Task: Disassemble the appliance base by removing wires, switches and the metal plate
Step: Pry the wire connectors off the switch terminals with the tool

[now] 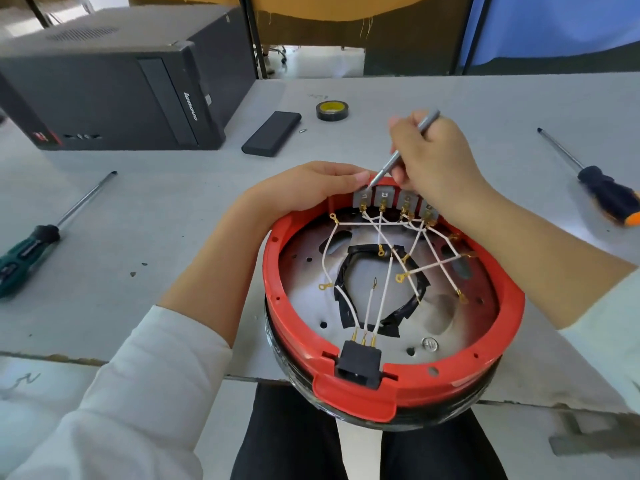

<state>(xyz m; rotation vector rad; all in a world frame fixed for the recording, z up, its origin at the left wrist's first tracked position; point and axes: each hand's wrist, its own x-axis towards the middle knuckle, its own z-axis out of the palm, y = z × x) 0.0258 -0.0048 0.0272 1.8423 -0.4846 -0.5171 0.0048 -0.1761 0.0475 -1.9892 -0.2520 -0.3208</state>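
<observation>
The round red appliance base (412, 382) lies open side up at the table's near edge. Inside it sits the metal plate (304, 296), crossed by white wires (381, 299) with gold terminals. A row of grey switches (382, 197) stands along the far rim, and a black power socket (360, 363) sits at the near rim. My left hand (311, 187) grips the far-left rim beside the switches. My right hand (433, 157) holds a thin grey metal tool (391, 164), whose tip touches the leftmost switch.
A green-handled screwdriver (31, 251) lies at the left, an orange-and-black one (602, 192) at the right. A black computer case (114, 81), a black flat box (272, 133) and a roll of black tape (331, 110) sit farther back. Small screws (138, 269) lie loose.
</observation>
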